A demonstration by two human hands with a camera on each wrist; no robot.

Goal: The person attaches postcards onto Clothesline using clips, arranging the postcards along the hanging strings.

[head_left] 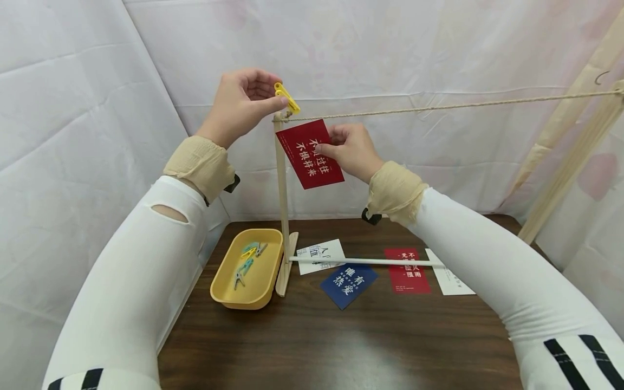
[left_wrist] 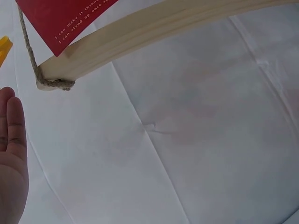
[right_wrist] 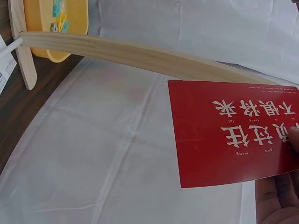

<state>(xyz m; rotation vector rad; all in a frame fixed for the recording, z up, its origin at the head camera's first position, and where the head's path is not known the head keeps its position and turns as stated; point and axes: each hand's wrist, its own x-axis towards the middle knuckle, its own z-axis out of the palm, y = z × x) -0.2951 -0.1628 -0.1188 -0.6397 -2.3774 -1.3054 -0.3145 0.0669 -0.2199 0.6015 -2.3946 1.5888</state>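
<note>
While your left hand (head_left: 248, 103) pinches a yellow clothespin (head_left: 292, 104) at the top of the wooden post (head_left: 283, 189), your right hand (head_left: 355, 151) grips a red card (head_left: 303, 162) between thumb and fingers, tilted and just below the rope (head_left: 390, 112) (whether card and rope touch is hard to tell). Beneath, on the tabletop (head_left: 341, 346), a yellow tray (head_left: 246, 304) with more clothespins (head_left: 247, 265) sits left of the wooden post; to the right you have a white card (head_left: 307, 268), a blue card (head_left: 348, 287), another red card (head_left: 409, 281) and a second white card (head_left: 453, 279) lying near the white rod (head_left: 365, 261)
</note>
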